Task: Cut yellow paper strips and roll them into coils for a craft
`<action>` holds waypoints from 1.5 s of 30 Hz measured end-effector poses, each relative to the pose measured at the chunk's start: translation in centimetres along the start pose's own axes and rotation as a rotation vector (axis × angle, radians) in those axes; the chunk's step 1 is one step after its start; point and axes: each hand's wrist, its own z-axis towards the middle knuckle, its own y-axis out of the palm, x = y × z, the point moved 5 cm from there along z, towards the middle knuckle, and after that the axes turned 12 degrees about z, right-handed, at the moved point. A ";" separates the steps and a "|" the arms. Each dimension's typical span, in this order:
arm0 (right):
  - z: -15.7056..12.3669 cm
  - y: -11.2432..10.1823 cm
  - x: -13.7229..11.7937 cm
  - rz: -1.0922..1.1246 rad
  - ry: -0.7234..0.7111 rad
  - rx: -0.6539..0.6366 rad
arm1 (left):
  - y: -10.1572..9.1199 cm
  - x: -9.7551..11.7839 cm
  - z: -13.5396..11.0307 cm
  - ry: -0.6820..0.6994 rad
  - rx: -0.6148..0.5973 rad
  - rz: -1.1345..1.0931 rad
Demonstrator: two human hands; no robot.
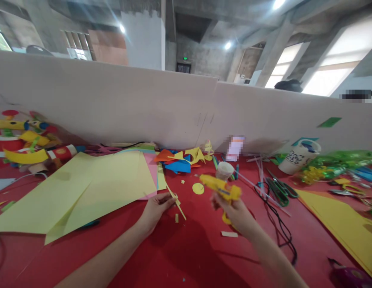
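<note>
Between the fingertips of my left hand (160, 206) is a thin strip of yellow paper (180, 208), slanting down to the right. My right hand (231, 208) grips a yellow glue gun (220, 187), its nozzle pointing left above the red table. A yellow paper disc (198, 188) lies on the table between the hands. Small paper scraps are around them: one piece (177, 218) below the strip, and a pale rectangle (229, 234) below the glue gun. A white paper cup (225, 170) stands just behind the glue gun.
Large pale yellow sheets (114, 180) cover the left of the red table (174, 256). Coloured scraps (180, 164) lie by the white partition (129, 100). To the right are green-handled scissors (279, 192), a black cable (283, 224), a white tumbler (297, 158) and orange-yellow sheets (345, 228).
</note>
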 end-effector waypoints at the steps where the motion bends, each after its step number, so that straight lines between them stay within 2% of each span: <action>1: -0.4 1.5 0.3 -0.025 0.036 -0.078 | 0.0 0.0 0.0 0.001 -0.004 -0.001; 3: -1.1 3.5 0.3 -0.072 0.059 -0.182 | 0.1 -0.1 0.0 0.010 -0.011 -0.013; 5: -1.5 4.3 -0.1 -0.108 0.050 -0.240 | 0.2 -0.1 0.1 0.015 -0.011 -0.023; 9: -1.8 4.2 -0.8 -0.190 0.074 -0.292 | 0.2 -0.3 0.1 -0.009 0.013 -0.030; 14: -2.2 4.3 -0.3 -0.238 0.131 -0.341 | 0.4 -0.1 -0.1 -0.017 0.010 -0.044; 22: -2.1 4.6 0.5 -0.238 0.115 -0.325 | 0.5 0.3 -0.3 -0.013 -0.009 -0.022; 45: -2.0 4.5 -0.1 -0.242 0.100 -0.370 | 0.6 0.0 -0.2 -0.018 -0.051 0.059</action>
